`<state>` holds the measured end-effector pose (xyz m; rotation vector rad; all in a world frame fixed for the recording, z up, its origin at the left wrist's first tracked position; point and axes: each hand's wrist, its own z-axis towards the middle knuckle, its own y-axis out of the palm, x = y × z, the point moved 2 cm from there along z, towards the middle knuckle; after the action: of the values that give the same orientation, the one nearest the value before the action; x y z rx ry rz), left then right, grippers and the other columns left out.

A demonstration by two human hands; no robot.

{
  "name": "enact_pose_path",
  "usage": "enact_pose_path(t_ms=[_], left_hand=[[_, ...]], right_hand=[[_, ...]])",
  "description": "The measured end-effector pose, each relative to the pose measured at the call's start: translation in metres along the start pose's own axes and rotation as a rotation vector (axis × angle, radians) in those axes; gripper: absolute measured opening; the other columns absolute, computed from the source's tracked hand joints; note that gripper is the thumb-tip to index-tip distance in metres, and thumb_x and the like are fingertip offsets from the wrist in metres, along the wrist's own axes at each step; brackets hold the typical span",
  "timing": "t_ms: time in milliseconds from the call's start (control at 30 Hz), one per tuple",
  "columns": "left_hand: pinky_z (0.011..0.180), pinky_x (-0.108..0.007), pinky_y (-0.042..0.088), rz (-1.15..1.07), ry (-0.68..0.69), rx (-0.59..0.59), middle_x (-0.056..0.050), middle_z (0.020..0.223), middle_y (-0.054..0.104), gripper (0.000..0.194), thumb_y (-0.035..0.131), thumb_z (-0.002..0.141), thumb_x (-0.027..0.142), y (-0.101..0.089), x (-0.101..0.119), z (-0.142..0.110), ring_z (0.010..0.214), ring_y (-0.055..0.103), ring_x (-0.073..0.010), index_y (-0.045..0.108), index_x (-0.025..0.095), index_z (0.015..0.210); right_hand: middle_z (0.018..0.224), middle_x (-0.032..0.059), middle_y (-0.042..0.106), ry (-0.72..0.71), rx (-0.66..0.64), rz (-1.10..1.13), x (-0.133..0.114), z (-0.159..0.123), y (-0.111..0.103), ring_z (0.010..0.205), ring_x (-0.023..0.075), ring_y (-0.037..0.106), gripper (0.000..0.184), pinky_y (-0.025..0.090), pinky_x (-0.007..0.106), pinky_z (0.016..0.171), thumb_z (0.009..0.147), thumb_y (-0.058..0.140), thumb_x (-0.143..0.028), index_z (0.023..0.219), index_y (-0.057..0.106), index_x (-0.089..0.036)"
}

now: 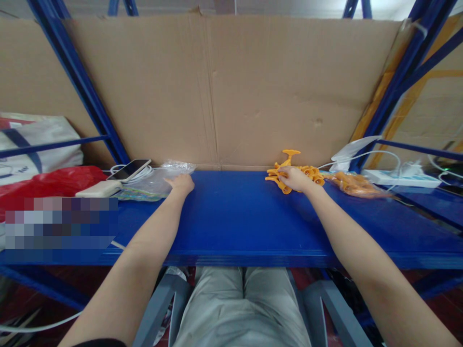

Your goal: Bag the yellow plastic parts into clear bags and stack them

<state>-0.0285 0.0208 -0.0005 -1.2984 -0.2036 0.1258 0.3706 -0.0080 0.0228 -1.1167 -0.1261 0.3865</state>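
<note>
My left hand [182,184] rests at the right end of a stack of clear plastic bags [152,179], its fingers closed on the film. At the far side of the shelf, my right hand [294,177] has its fingers curled into a pile of orange plastic pieces [314,174] with cup-like ends. One T-shaped orange piece [291,153] sticks up behind that hand. Which single piece the fingertips grip is hidden. To the right of the pile lies a clear bag [356,184] filled with similar orange pieces.
A phone [130,170] and a white box [99,189] lie left of the bags, near a red plastic bag [65,180]. A white power strip [401,178] with cables lies at right. Cardboard [260,91] walls the back of the blue shelf [231,221]; blue posts [81,79] flank it.
</note>
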Motion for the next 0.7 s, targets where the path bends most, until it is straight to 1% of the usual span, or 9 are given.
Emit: enact_pose_path(t_ms=[33,100,233,300,333,433,533,600,700], left_hand=[[0.103,-0.072,0.028,0.014,-0.069,0.007,-0.027,0.126,0.061,0.044,0.05,0.078,0.016,-0.003,0.001,-0.002,0.124,0.052,-0.0432,0.065,0.011,0.119],[0.107,-0.068,0.027,0.036,-0.13,0.054,-0.026,0.129,0.059,0.044,0.047,0.078,0.013,-0.01,0.005,-0.008,0.126,0.051,-0.0402,0.065,0.009,0.118],[0.106,-0.058,0.034,0.029,-0.12,0.177,-0.024,0.125,0.062,0.046,0.043,0.076,0.009,-0.021,0.012,-0.017,0.119,0.056,-0.0347,0.065,0.007,0.116],[0.106,-0.059,0.033,-0.008,-0.094,0.253,-0.022,0.124,0.063,0.049,0.042,0.075,0.009,-0.025,0.015,-0.019,0.118,0.056,-0.0348,0.063,0.008,0.119],[0.107,-0.061,0.031,-0.032,-0.072,0.294,-0.021,0.125,0.062,0.051,0.042,0.075,0.008,-0.027,0.016,-0.021,0.119,0.055,-0.035,0.062,0.009,0.122],[0.113,-0.064,0.019,-0.106,0.023,0.387,-0.017,0.134,0.058,0.058,0.037,0.078,0.006,-0.032,0.024,-0.024,0.126,0.05,-0.033,0.056,0.014,0.132],[0.117,-0.057,0.014,-0.156,0.186,0.394,-0.012,0.139,0.055,0.061,0.035,0.079,0.005,-0.037,0.038,-0.028,0.13,0.048,-0.0283,0.054,0.017,0.136],[0.118,-0.051,0.017,-0.168,0.33,0.357,-0.009,0.139,0.056,0.061,0.035,0.079,0.004,-0.038,0.049,-0.031,0.132,0.047,-0.0247,0.057,0.018,0.134],[0.114,-0.042,0.03,-0.19,0.55,0.283,-0.006,0.134,0.061,0.058,0.036,0.078,0.001,-0.034,0.068,-0.037,0.129,0.05,-0.0204,0.064,0.019,0.125]], right_hand=[[0.124,0.0102,0.068,0.001,-0.003,0.002,-0.001,0.0,-0.001,0.118,0.0234,0.062,0.034,0.045,0.035,0.106,0.086,0.053,-0.016,0.116,0.069,-0.014],[0.124,0.0102,0.068,-0.002,-0.001,0.005,-0.002,-0.001,-0.002,0.118,0.0236,0.062,0.034,0.045,0.036,0.105,0.086,0.054,-0.016,0.116,0.069,-0.015],[0.125,0.0113,0.067,-0.003,-0.003,0.007,-0.002,-0.001,-0.003,0.118,0.0247,0.062,0.034,0.045,0.036,0.105,0.086,0.053,-0.016,0.117,0.069,-0.013],[0.125,0.0119,0.067,0.001,-0.009,0.006,-0.002,-0.001,-0.003,0.119,0.025,0.062,0.034,0.045,0.036,0.106,0.087,0.053,-0.016,0.117,0.069,-0.012],[0.125,0.0121,0.067,0.002,-0.014,0.005,-0.003,-0.001,-0.004,0.119,0.0251,0.062,0.034,0.045,0.036,0.106,0.087,0.053,-0.016,0.117,0.069,-0.012],[0.124,0.0124,0.067,0.004,-0.029,0.003,-0.004,-0.001,-0.004,0.118,0.0249,0.062,0.034,0.045,0.035,0.106,0.087,0.053,-0.016,0.117,0.069,-0.012],[0.123,0.012,0.068,-0.003,-0.034,0.003,-0.005,-0.002,-0.005,0.118,0.0244,0.062,0.034,0.045,0.036,0.105,0.086,0.053,-0.015,0.116,0.069,-0.013],[0.124,0.0119,0.067,-0.002,-0.037,-0.002,-0.005,-0.002,-0.005,0.118,0.0242,0.062,0.034,0.045,0.036,0.105,0.086,0.053,-0.015,0.116,0.069,-0.013],[0.125,0.0109,0.067,0.02,-0.052,-0.023,-0.004,-0.002,-0.005,0.118,0.0239,0.062,0.035,0.045,0.035,0.104,0.086,0.053,-0.015,0.117,0.068,-0.014]])
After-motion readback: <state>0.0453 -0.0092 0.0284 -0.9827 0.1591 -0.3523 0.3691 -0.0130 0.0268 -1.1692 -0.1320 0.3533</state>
